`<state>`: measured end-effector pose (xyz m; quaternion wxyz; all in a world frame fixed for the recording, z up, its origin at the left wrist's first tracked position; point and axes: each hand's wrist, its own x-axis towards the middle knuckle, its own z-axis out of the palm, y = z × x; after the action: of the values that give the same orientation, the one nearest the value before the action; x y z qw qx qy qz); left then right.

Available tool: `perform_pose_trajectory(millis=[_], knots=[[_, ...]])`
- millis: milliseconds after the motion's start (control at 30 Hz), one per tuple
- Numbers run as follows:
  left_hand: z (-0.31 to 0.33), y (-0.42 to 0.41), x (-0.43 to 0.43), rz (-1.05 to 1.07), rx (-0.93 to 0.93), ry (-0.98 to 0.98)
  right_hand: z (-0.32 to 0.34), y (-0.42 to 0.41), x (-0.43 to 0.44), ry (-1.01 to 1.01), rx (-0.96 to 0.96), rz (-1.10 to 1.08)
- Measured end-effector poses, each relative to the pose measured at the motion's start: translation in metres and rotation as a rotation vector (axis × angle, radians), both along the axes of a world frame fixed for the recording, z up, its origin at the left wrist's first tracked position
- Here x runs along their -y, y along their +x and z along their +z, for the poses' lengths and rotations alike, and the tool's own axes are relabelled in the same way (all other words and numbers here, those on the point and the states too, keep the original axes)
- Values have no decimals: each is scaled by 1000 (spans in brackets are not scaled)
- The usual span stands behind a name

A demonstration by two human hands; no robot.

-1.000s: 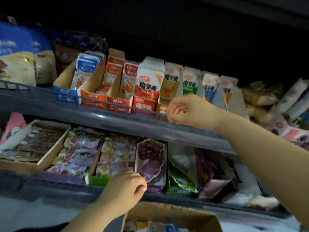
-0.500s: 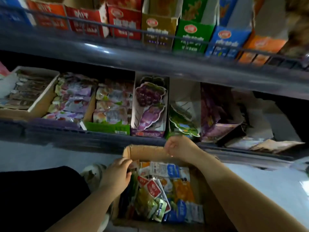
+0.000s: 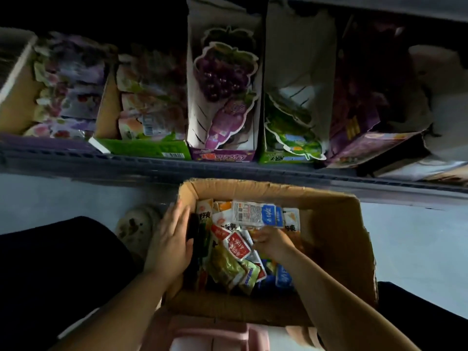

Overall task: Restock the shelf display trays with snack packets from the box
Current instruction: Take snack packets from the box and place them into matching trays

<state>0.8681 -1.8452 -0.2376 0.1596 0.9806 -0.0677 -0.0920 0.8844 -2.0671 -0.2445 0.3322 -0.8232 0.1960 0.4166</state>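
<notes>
Down from the far rim of the box (image 3: 253, 187), the right hand (image 3: 272, 243) now digs among the snack packets (image 3: 255, 216) heaped inside, fingers (image 3: 262, 237) curled, grip unclear; a red packet (image 3: 236, 247) lies slantwise just left of them. Left hand (image 3: 172, 239) rests flat, fingers straight, on the box wall

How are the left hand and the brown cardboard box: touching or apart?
Touching. Head view: the left hand lies flat on the box at its left wall.

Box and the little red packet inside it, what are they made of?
The box looks like corrugated cardboard: matte brown, with ragged, creased edges. The red packet seems to be thin plastic film, glossy and crinkled where light catches it; a foil lining can't be ruled out.
</notes>
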Motion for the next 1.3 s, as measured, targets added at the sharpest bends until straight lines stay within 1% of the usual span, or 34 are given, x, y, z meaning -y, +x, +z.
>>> perform_pose_trajectory(millis=[67, 167, 233, 367, 600, 667, 733, 867, 1100, 1200, 1300], knots=[[-3, 0, -1, -32, 72, 21, -9, -6, -7, 32, -8, -14], [-11, 1, -1, -51, 153, 14, -22, -18, -14, 107, -45, -189], [-15, 0, 0, -41, 178, -1, -29, -23, -20, 125, -81, -235], [-19, -1, -1, -25, 148, 4, -34, -22, -33, 120, -105, -238], [-15, 0, 0, -33, 160, 1, -43, -23, -45, 92, -118, -296], [-13, 0, -1, -38, 121, 0, -47, -23, -46, 50, -128, -266], [-12, 1, -2, -50, 93, 29, -49, -22, -48, 12, -147, -189], [-12, 1, -3, -61, 76, 65, -47, -14, -47, 34, -197, -135], [-6, 2, -3, -64, 1, 99, -35, -12, -31, 28, -116, -165], [3, 3, 1, -42, -50, 48, -25, -12, -27, -25, -48, -132], [14, 4, 4, -11, -178, 40, -8, -10, -24, -47, 17, -82]])
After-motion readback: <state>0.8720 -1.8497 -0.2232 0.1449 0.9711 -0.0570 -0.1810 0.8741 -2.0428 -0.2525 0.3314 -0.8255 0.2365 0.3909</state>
